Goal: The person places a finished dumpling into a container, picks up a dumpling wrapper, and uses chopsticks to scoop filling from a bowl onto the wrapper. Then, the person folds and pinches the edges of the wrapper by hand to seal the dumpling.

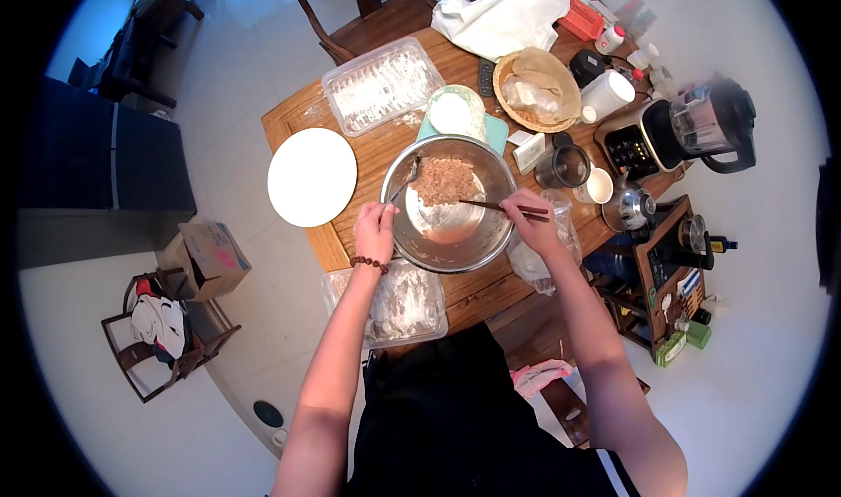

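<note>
Head view: your left hand (375, 223) grips the rim of the metal mixing bowl (451, 256), at the tabletop's (370, 151) near side; your right hand (529, 220) clasps the wooden chopsticks (483, 204). A slack left grip could let stirring pressure swing the bowl, spilling minced mixture (447, 180). Chopsticks: long axis left-right, tips leftward inside the bowl.

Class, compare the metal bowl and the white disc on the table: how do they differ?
The metal bowl is shiny and deep; the white disc is plain and flat-looking. The bowl holds a brownish mixture, with the left hand at its rim; the disc lies untouched. Both look round.
</note>
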